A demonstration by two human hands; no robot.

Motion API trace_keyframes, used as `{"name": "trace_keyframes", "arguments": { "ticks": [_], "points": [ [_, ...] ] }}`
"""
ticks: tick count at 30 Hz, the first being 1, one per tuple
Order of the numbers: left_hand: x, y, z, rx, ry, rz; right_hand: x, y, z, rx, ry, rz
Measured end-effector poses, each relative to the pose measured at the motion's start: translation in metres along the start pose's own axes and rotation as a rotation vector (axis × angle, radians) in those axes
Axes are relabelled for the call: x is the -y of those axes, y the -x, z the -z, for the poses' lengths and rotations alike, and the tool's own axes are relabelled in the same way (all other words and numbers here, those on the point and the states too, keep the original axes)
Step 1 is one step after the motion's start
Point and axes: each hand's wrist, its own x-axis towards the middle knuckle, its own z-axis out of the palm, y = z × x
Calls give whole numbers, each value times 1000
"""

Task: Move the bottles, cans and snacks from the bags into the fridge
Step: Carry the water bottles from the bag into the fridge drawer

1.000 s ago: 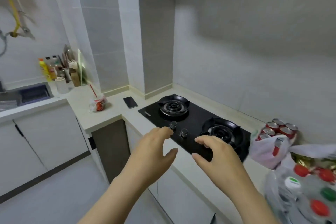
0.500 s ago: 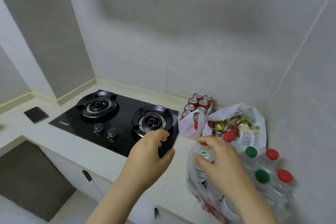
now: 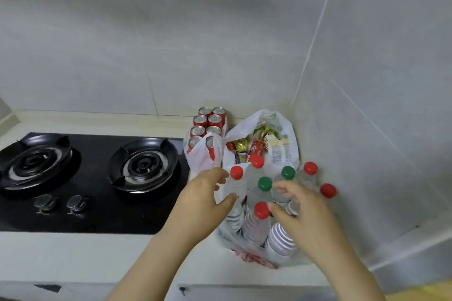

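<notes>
A clear plastic bag (image 3: 247,255) on the counter holds several upright water bottles with red and green caps. My left hand (image 3: 203,200) curls round the shoulder of the leftmost red-capped bottle (image 3: 235,184), thumb in front and fingers behind. My right hand (image 3: 303,212) reaches in among the bottles, its bent fingers beside a green-capped bottle (image 3: 264,184) and its thumb next to a red cap (image 3: 261,210), closed on nothing. Behind stand a white bag of snacks (image 3: 281,151) and a white bag of red cans (image 3: 208,127).
A black two-burner gas hob (image 3: 93,178) lies left of the bags, with two knobs (image 3: 60,203) at its front. Tiled walls (image 3: 367,80) close the corner behind and to the right. The pale counter (image 3: 97,256) runs along the front edge.
The view swung right from the hob to the bags. Both hands moved forward into the bottle bag, and my left hand closed round a red-capped bottle.
</notes>
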Motion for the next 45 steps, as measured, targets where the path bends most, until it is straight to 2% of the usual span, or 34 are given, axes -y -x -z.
{"name": "trace_keyframes", "arguments": {
  "ticks": [10, 17, 27, 32, 40, 45],
  "points": [
    [19, -15, -37, 141, 33, -2, -38, 10, -28, -68, -29, -156],
    [29, -19, -62, 140, 36, 32, -67, 10, -58, -114, -155, -205],
    [44, -24, -98, 35, 286, 240, -96, 12, -90, -284, -441, -243],
    [49, -26, -111, -51, 406, 322, -91, 9, -110, -443, -606, -237],
    [42, -24, -116, -190, 521, 352, -83, 1, -115, -606, -641, -220],
    [24, -20, -90, -263, 537, 242, -68, 0, -79, -643, -637, -132]
  ]
}}
